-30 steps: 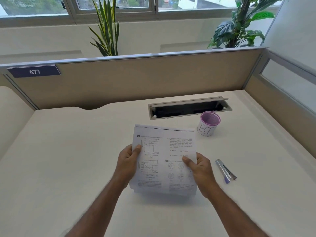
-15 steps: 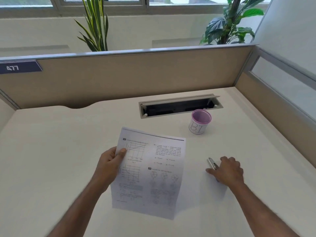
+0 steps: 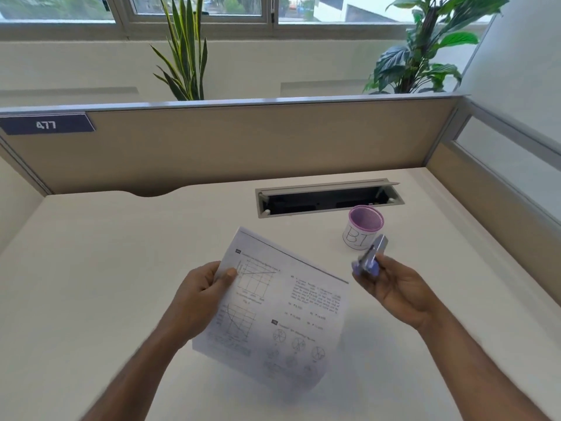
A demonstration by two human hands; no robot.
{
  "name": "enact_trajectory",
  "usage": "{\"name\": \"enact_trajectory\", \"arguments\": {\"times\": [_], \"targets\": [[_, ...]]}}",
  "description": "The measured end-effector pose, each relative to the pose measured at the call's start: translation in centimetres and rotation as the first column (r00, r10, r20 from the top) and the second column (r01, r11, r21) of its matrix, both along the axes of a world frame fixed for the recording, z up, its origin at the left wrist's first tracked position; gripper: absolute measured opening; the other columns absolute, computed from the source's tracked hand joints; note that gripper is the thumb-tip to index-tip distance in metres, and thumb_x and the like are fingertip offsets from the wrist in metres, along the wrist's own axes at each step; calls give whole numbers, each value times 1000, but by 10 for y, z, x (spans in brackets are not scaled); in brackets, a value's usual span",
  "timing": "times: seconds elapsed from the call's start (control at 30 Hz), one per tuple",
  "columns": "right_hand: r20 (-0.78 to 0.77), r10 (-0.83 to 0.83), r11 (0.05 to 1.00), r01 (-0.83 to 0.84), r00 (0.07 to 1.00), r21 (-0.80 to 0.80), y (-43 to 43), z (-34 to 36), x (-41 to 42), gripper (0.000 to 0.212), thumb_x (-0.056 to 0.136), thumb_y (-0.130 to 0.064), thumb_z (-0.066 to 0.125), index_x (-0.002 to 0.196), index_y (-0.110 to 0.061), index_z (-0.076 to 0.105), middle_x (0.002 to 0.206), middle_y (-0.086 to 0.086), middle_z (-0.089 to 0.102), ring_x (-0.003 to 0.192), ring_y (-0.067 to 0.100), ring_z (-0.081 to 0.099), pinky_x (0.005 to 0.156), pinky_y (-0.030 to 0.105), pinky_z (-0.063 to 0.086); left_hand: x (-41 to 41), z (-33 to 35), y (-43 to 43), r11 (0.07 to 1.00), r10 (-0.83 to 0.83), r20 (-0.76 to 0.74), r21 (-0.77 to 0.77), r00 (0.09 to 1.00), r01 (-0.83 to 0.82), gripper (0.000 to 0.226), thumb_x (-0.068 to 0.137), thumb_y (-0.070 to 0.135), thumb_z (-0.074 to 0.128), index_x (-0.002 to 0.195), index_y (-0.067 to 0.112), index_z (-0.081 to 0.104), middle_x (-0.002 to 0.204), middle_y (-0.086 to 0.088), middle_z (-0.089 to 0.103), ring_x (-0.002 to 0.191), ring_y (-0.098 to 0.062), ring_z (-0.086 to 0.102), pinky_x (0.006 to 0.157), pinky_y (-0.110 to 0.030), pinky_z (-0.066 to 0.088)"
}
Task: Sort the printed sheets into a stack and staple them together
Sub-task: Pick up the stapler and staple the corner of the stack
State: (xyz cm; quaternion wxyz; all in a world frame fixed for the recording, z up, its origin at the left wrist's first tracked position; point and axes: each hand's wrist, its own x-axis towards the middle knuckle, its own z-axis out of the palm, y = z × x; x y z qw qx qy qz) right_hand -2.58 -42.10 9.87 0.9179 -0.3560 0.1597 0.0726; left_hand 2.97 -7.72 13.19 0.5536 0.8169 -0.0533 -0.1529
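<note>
On the pale desk (image 3: 91,299), in front of the purple cup (image 3: 364,227), our left hand (image 3: 197,299) pinches the printed sheets (image 3: 282,314) by 1 edge, tilted. Our right hand (image 3: 397,293) curls around the stapler (image 3: 368,258), likely aiming for the near corner.

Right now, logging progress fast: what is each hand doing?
Left hand: closed on the sheets, thumb on top.
Right hand: closed on the stapler, off the desk.
</note>
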Motion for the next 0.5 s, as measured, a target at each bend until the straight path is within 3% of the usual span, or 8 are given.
{"name": "enact_trajectory", "arguments": {"times": [0.1, 0.27, 0.37, 0.5], "targets": [[120, -3, 997, -6, 993, 73, 17, 26, 9, 58, 55, -15, 92, 108, -3, 72, 110, 20, 70, 100, 34, 71, 89, 45, 57, -6, 8, -5, 997, -61, 10, 41, 998, 60, 29, 101, 27, 50, 91, 12, 72, 86, -10, 78, 78, -31, 74, 76, -53, 58], [160, 48, 995, -61, 986, 77, 39, 39, 17, 54, 54, -13, 93, 104, -5, 73, 110, 18, 71, 105, 37, 68, 92, 46, 55, -15, 15, -11, 991, -130, 6, 32, 992, 129, 26, 101, 27, 51, 90, 14, 72, 84, -10, 78, 75, -27, 75, 72, -47, 60], [181, 77, 997, -81, 980, 12, 50, 43, 20, 51, 53, -14, 93, 99, -6, 73, 106, 18, 71, 103, 37, 69, 88, 42, 58, -19, 18, -14, 987, -152, -14, 48, 988, 153, 25, 101, 27, 51, 91, 16, 71, 87, -6, 79, 75, -19, 75, 72, -39, 61], [235, 121, 981, -81, 965, -175, 65, 53, 23, 53, 54, -24, 92, 100, -11, 69, 102, 15, 74, 99, 33, 71, 82, 34, 59, -21, 20, -14, 981, -183, -27, 62, 983, 185, 27, 101, 30, 51, 92, 13, 70, 90, -7, 78, 80, -22, 75, 80, -48, 61]]}}
